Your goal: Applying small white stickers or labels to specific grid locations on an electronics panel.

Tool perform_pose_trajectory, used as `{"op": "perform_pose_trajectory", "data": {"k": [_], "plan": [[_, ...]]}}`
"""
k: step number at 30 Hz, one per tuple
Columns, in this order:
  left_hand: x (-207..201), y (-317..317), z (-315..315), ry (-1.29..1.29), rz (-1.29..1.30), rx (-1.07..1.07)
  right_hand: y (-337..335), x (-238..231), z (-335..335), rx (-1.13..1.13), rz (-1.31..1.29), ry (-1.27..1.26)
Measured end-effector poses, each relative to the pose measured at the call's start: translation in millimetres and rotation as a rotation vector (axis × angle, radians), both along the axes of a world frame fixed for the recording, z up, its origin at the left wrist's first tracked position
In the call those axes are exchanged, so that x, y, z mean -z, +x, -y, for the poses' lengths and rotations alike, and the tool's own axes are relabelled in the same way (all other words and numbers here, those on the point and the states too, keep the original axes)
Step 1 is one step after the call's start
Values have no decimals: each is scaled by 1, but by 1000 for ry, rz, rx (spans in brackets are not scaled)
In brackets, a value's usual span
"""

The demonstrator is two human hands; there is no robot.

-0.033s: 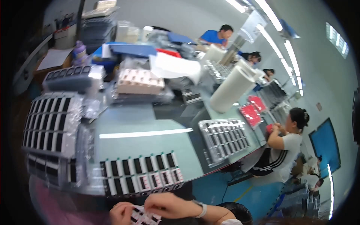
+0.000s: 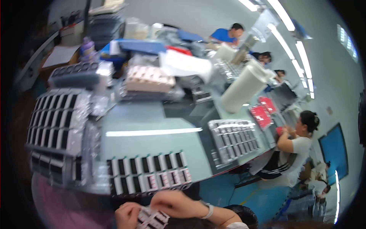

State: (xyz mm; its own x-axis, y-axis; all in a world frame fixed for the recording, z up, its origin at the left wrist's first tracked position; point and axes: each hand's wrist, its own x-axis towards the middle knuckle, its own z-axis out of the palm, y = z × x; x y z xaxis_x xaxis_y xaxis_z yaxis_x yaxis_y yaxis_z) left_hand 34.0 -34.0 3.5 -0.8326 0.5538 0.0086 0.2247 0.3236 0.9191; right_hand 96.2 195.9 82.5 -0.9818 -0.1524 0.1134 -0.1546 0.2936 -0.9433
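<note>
Low in the picture, close to my body, my left hand grips the edge of a small white sheet with black rectangular pieces and some pinkish marks. My right hand bends over the top of that sheet, its fingers drawn together at the surface; what they pinch is hidden. A pale band circles my right wrist. Just beyond my hands, rows of black and white strips with green tabs lie at the table's near edge. Several at the near right carry pink-marked labels.
Stacked trays of black and white strips stand at left. A clear-wrapped tray lies to the right, near a white roll and red packets. A pinkish box stack sits farther back. A co-worker sits at right.
The whole scene has shifted slightly to the right in the picture. My hands stay at the sheet, which now shows more of its black rectangles.
</note>
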Motion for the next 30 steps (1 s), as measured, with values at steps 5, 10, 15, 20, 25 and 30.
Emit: {"op": "perform_pose_trajectory", "data": {"k": [5,10,15,20,25,30], "plan": [[-14,2,-31,12,-146,15,-14,38,-23,450,138,-130],[-5,8,-18,-12,-242,-52,-28,53,-13,452,229,-242],[0,7,-12,-58,-242,-84,-33,60,-1,426,278,-217],[4,3,-17,-43,-284,-85,-41,58,7,423,212,-133],[5,-2,-17,-39,-333,-88,-45,59,8,434,240,-83],[4,-6,-16,-54,-364,-88,-47,57,8,454,268,-99]]}}
